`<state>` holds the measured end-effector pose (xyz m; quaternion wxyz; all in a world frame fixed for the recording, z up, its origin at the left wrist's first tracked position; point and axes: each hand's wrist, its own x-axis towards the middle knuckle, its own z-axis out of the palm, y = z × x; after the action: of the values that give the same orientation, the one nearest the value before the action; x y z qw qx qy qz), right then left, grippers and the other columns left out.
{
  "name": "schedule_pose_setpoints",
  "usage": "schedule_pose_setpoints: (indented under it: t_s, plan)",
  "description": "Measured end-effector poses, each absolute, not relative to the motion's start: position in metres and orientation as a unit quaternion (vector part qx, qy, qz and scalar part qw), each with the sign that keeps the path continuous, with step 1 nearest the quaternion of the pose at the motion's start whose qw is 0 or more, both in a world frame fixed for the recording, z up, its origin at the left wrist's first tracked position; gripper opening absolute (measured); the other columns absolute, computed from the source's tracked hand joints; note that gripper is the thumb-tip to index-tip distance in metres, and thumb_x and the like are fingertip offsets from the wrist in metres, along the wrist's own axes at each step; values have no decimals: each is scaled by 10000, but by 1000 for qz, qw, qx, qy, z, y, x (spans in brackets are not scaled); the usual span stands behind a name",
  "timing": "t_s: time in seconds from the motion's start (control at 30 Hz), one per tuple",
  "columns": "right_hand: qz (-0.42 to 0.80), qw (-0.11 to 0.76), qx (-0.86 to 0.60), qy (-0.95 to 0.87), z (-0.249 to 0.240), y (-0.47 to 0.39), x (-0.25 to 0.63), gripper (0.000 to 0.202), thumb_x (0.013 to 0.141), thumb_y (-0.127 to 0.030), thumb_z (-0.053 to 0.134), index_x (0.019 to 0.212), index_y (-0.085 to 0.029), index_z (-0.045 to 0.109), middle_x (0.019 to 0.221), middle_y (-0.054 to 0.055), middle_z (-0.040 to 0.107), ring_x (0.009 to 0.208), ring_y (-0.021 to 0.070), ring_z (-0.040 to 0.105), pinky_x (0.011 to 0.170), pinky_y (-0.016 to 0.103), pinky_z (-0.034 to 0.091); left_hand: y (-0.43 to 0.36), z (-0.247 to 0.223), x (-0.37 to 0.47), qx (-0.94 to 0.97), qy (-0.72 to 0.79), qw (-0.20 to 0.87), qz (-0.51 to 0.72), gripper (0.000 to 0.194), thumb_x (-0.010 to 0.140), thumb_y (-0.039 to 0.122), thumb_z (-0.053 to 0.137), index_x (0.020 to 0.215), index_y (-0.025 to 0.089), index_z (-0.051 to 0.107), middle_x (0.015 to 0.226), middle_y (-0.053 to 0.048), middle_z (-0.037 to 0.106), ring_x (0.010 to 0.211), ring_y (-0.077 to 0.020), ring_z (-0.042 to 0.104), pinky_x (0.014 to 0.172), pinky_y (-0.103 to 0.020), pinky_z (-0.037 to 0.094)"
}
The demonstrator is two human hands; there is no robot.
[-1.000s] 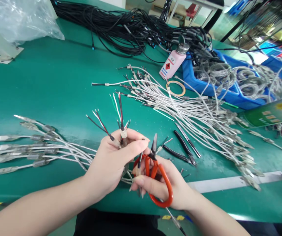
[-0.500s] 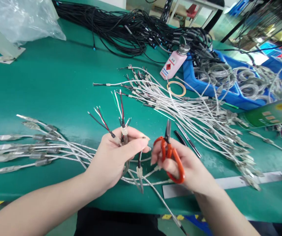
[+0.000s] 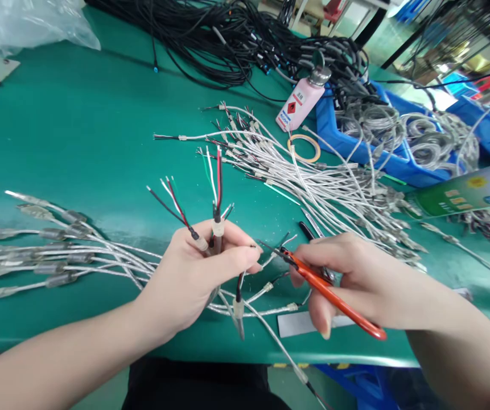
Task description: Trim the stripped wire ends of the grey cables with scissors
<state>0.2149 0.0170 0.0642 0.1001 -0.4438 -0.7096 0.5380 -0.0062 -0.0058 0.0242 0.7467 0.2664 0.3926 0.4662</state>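
Observation:
My left hand (image 3: 202,273) is closed around several cables (image 3: 218,228) whose stripped ends fan upward in black, white, red and green wires. Between its thumb and forefinger a thin wire end is pinched, just left of the scissor tips. My right hand (image 3: 347,285) grips orange-handled scissors (image 3: 334,302), the blades pointing left at those fingertips. More grey cables with USB plugs (image 3: 23,265) run from the left side under my left hand. Below the hands lie other cable ends with clear sleeves (image 3: 291,307).
A pile of white cables (image 3: 296,176) lies at the centre right. Behind it are a pink bottle (image 3: 302,102), a tape ring (image 3: 303,149), blue bins (image 3: 355,134) and black cables (image 3: 202,45). A metal ruler (image 3: 300,323) lies near the front edge.
My right hand has turned the scissors from pointing up to pointing left, with the tips now close to my left fingertips. The view has shifted slightly; my left hand keeps its hold.

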Motion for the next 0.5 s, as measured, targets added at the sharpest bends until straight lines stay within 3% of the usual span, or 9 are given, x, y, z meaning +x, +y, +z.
schedule_pose_setpoints:
  t_s: [0.07,0.13,0.3,0.5]
  plan:
    - [527,12,-395,-752,66,17,213,223,908,-374,661,791,-186,638,527,-3,671,410,120,544,416,255,386,-6,24,-7,268,389,749,464,95,718,108,745,663,185,733,600,38,620,556,-65,597,608,-156,550]
    - [521,-10,-375,-767,67,17,212,215,966,-334,575,800,-197,584,575,-8,707,434,115,585,428,242,397,-6,23,-7,267,388,750,464,90,713,116,752,660,186,729,597,39,623,560,-70,608,605,-155,547]
    - [535,-19,-375,-757,72,17,211,223,961,-226,558,748,-208,495,612,-24,732,481,110,608,463,233,407,-5,24,-9,273,390,758,446,99,712,112,756,657,188,722,615,40,646,587,-81,648,594,-144,526]
    - [541,-11,-367,-757,75,19,211,273,966,-239,522,703,-191,579,593,-15,705,447,99,570,436,227,384,-5,23,-8,272,385,765,439,107,712,105,747,663,198,728,596,52,654,575,-67,653,589,-124,501]
